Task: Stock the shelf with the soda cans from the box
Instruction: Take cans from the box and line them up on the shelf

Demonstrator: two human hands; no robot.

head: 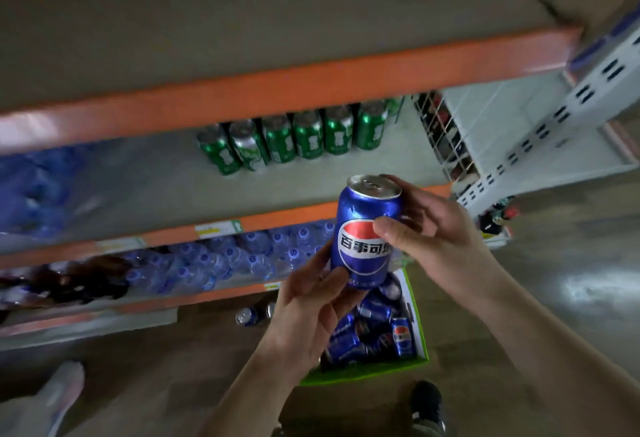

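Can (pixel 367 232) gripped by left hand (pixel 311 301) and right hand (pixel 424 225); set upright on shelf (pixel 166 191) beside green cans (pixel 294 139), logo out.

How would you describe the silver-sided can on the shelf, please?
Find the middle shelf with orange edges and its row of green cans. The silver-sided can stands second from the left, the only one there that is mostly silver.

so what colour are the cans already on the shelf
Green, with silver tops: the row of cans on the shelf, seen from the head view.
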